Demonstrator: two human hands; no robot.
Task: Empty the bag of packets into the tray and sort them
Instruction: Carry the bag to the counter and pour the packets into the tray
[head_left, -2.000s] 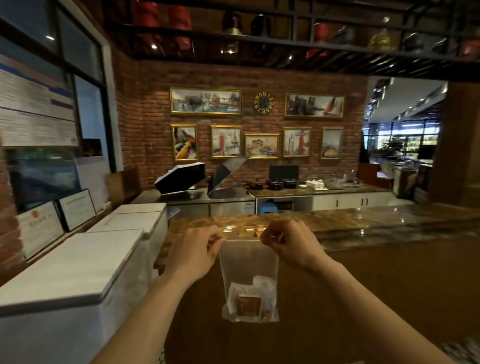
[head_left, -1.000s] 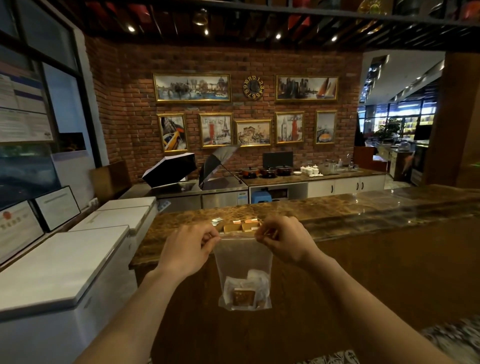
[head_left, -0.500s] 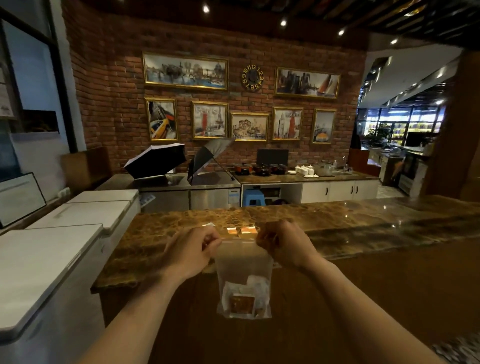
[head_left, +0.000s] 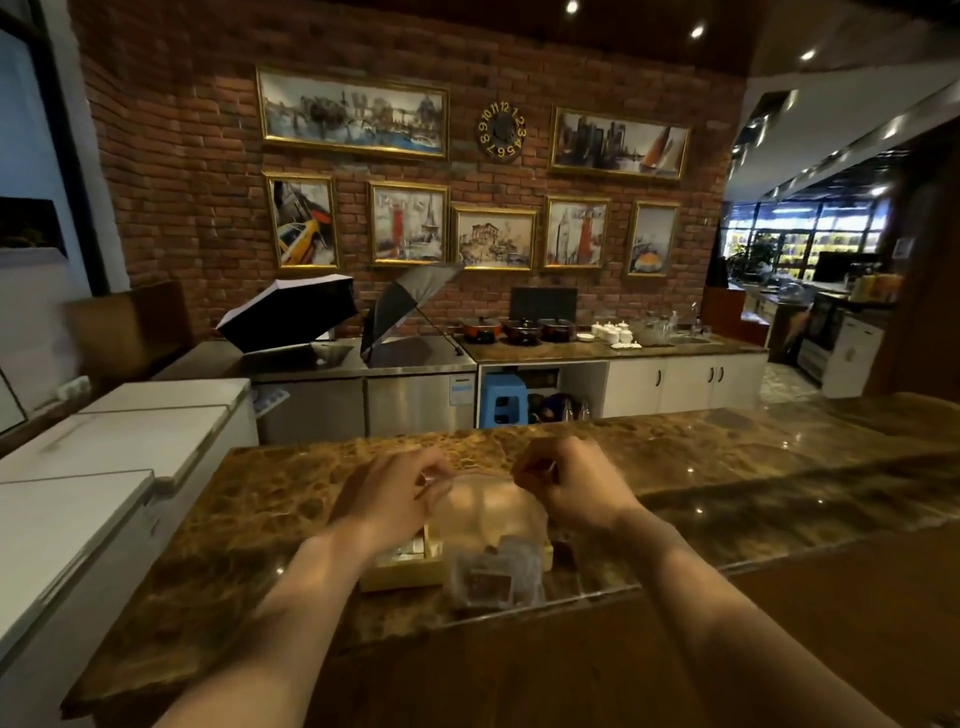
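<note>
My left hand and right hand pinch the bag top over the tray. I'd open it wide, then tip slowly

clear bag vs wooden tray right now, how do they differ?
1. The clear bag is see-through soft plastic; the wooden tray is pale, opaque and rigid.
2. The bag is held up at its top edge, left hand and right hand each pinching a corner; the tray rests on the marble counter, untouched.
3. The bag's packets sag at its bottom, hanging over the tray's near edge.

Shared: both hold packets.
</note>
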